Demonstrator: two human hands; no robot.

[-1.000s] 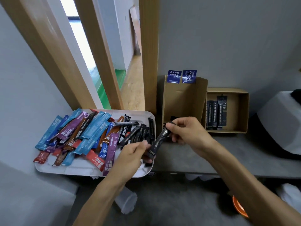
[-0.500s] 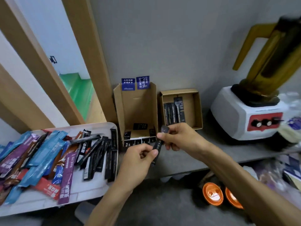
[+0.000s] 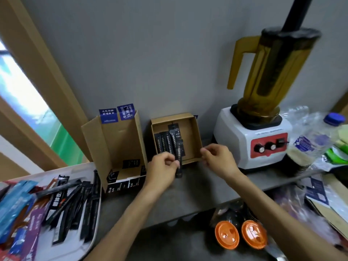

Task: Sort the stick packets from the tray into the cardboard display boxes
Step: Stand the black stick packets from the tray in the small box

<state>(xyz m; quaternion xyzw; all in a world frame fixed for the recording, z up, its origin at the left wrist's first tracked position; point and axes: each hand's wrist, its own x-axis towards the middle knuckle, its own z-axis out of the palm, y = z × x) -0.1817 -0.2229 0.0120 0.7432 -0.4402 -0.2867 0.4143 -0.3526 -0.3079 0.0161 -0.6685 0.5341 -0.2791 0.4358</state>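
My left hand point(image 3: 163, 167) pinches a black stick packet point(image 3: 178, 159) upright in front of the small open cardboard box point(image 3: 194, 140), which holds several black stick packets point(image 3: 166, 142) standing side by side. My right hand point(image 3: 218, 159) hovers just right of the box's front corner with fingers loosely curled and nothing in it. A taller cardboard display box point(image 3: 114, 144) with blue labels stands to the left, with a few dark packets at its bottom. The white tray point(image 3: 90, 242) at lower left carries many blue, purple, red and black stick packets point(image 3: 62, 206).
A blender point(image 3: 263, 117) with an amber jug and white base stands right of the boxes on the grey shelf point(image 3: 169, 200). Clear plastic bottles point(image 3: 310, 136) and bags crowd the far right. Two orange lids point(image 3: 241, 234) sit below the shelf edge. A wooden door frame point(image 3: 37, 72) rises at left.
The view has swung right from the tray to the boxes. The black packet passed fully to my left hand and moved up in front of the small box; my right hand let go of it.
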